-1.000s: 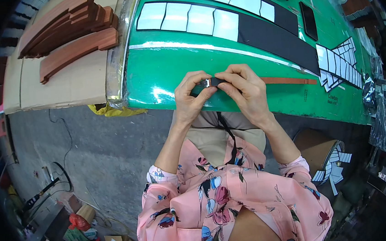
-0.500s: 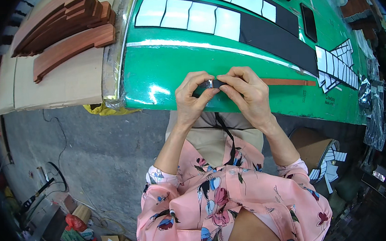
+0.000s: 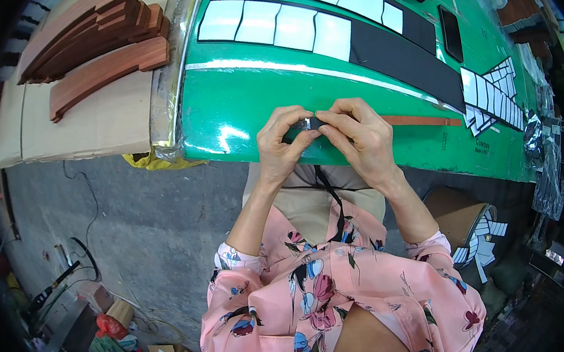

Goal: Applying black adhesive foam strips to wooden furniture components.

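Both hands pinch one small dark strip at the near edge of the green desk, centre of the frame.

Our left hand (image 3: 286, 142) and right hand (image 3: 359, 139) meet fingertip to fingertip, each grasping an end of the black strip (image 3: 309, 124), which has a pale glint along its top; it sits just above the glossy green desk (image 3: 236, 106), with a thin black band trailing down toward our lap. We judge the grip slight: a twitch could let the strip slip, crease, or stick to the fingertips. The white and black pieces (image 3: 295, 24) laid out in the upper centre lie well apart, so they seem safe.
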Available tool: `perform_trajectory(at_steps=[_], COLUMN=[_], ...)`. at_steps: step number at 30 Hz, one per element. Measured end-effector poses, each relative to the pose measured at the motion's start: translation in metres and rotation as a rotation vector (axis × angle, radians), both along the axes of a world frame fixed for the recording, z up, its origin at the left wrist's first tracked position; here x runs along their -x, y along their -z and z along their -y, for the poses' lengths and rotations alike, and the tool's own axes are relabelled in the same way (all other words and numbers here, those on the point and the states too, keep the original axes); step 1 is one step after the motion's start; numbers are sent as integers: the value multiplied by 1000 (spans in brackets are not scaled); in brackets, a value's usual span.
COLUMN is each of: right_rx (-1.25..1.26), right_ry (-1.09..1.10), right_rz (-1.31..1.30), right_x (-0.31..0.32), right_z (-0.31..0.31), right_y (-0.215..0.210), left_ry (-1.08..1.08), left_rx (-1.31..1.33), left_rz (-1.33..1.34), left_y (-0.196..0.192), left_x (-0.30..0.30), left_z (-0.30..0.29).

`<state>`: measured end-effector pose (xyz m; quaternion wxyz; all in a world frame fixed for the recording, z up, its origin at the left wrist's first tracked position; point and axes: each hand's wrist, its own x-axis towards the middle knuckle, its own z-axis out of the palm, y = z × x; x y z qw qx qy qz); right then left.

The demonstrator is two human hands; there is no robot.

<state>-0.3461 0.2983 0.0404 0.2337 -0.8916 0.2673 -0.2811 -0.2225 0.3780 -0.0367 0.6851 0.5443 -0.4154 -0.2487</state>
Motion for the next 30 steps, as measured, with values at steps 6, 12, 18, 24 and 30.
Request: perform_trajectory(at_steps=[6, 12, 18, 24, 30], right_rx=[-95, 10, 68, -319, -192], right_ry=[-54, -107, -43, -162, 20], right_rz=[56, 98, 143, 246, 27], right_x=[6, 22, 22, 40, 90], right_z=[6, 7, -4, 25, 136], right_y=[5, 12, 18, 4, -17], left_ry=[-24, -59, -39, -33, -73], left_rx=[-32, 52, 100, 110, -41], left_rz=[43, 219, 563, 581, 661], left_y=[1, 0, 3, -3, -16], left_x=[-1, 1, 4, -5, -32], left_z=[-2, 2, 1, 1, -8])
